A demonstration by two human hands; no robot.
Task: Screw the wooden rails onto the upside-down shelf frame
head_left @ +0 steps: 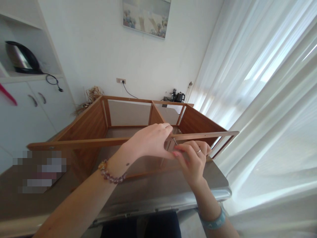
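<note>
Two hands meet at the near rail of a wooden frame (89, 124), which lies open side up on a grey metal bench (160, 191). The left hand (151, 140) curls closed over the rail. The right hand (192, 158) pinches a small metal pin (174, 141) just beside it. Behind are a white wall (99, 49), sheer curtains (260, 82) and a kettle (21, 58) on a shelf.
</note>
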